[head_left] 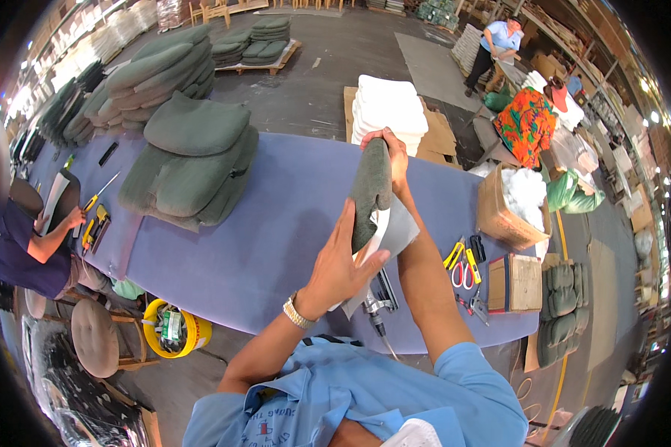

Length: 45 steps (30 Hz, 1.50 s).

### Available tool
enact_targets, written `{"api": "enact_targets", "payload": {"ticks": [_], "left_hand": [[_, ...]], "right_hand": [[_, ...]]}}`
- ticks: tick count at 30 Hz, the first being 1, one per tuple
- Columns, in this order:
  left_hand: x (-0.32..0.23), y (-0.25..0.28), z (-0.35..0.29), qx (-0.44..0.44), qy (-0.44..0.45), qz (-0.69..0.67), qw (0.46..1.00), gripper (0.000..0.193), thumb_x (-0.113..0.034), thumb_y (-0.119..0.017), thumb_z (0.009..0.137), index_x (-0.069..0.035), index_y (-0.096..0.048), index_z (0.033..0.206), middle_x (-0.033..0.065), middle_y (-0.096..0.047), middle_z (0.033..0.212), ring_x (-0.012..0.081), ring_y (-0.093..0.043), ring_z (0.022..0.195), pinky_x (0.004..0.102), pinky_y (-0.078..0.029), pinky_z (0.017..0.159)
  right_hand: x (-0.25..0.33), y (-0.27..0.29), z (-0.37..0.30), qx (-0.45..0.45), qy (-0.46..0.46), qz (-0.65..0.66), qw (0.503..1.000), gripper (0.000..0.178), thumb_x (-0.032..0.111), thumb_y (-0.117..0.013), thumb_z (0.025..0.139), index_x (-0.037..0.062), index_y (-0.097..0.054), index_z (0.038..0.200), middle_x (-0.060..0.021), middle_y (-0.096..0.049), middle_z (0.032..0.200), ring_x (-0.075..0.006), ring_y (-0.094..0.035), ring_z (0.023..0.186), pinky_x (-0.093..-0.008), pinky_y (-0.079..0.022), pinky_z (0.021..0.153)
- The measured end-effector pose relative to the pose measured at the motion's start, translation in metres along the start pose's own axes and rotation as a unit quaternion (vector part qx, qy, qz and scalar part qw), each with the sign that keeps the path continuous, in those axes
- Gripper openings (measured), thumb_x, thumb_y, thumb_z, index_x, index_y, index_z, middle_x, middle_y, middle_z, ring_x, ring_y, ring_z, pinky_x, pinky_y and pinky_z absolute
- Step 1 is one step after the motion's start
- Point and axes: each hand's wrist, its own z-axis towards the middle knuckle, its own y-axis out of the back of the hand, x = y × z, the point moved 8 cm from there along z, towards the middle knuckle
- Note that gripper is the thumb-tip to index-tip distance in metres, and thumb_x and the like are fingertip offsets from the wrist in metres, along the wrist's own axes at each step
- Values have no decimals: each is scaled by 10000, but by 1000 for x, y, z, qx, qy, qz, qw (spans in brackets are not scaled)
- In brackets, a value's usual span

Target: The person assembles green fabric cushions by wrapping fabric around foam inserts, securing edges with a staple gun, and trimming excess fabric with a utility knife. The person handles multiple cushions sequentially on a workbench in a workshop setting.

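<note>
A dark green padded seat cushion (pixel 372 175) stands on edge above the blue-covered table, with white lining (pixel 376 232) and a pale loose sheet (pixel 400 227) along its open side. My right hand (pixel 397 160) is closed around its far end. At the near end my left hand (pixel 334 270) lies along the left face with its fingers straight, the thumb across the lining side, so the cushion sits between them. Under my hands, partly hidden, is an air tool (pixel 380 302) with a hose. Several similar green cushions (pixel 194 160) are piled to the left.
Scissors (pixel 467 273), yellow cutters (pixel 453 255) and pliers (pixel 478 307) lie right, near a box (pixel 516 283) and a carton of white stuffing (pixel 511 208). White padding (pixel 388 112) is stacked beyond the table (pixel 291 186). A co-worker (pixel 33 238) sits left, near a yellow bucket (pixel 175 328).
</note>
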Motion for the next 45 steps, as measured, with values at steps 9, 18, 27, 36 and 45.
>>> {"api": "enact_targets", "payload": {"ticks": [9, 18, 27, 36, 45], "left_hand": [[-11, -5, -5, -10, -107, 94, 990, 789, -81, -721, 875, -73, -353, 1574, 247, -390, 1595, 417, -534, 1356, 413, -558, 1004], [-25, 37, -7, -144, -184, 113, 966, 479, 17, -680, 893, -59, -632, 1363, 188, -611, 1426, 329, -683, 1186, 371, -588, 934], [20, 55, -21, -160, -44, -199, 966, 179, -66, -556, 1056, 46, -609, 1186, 223, -634, 1388, 228, -652, 1198, 336, -530, 993], [-49, 100, -19, -118, -167, 58, 977, 193, -143, -599, 1026, 0, -694, 1114, 216, -606, 1423, 341, -605, 1303, 444, -459, 1098], [-51, 103, 16, -60, -296, 185, 935, 351, -209, -440, 1070, -9, -721, 999, 146, -733, 1145, 349, -654, 1200, 477, -440, 1106]], "right_hand": [[20, 12, -26, -12, -1, -15, 1000, 548, 356, -361, 1079, -17, -708, 876, -125, -695, 810, -199, -611, 743, -342, -495, 749], [17, -17, -20, 24, 7, -3, 1000, 537, 388, -419, 1066, -17, -722, 887, -97, -689, 821, -176, -611, 754, -326, -506, 745], [11, -50, -12, 67, -13, -14, 998, 516, 416, -499, 1045, 5, -722, 826, -84, -660, 766, -158, -598, 692, -309, -502, 682], [12, -94, -21, 165, -46, 16, 985, 513, 432, -551, 1028, 5, -749, 824, -59, -673, 761, -154, -626, 702, -292, -498, 702], [-1, -172, -56, 303, -47, 99, 947, 471, 401, -581, 1037, -36, -743, 965, -87, -735, 877, -152, -670, 814, -303, -529, 782]]}}
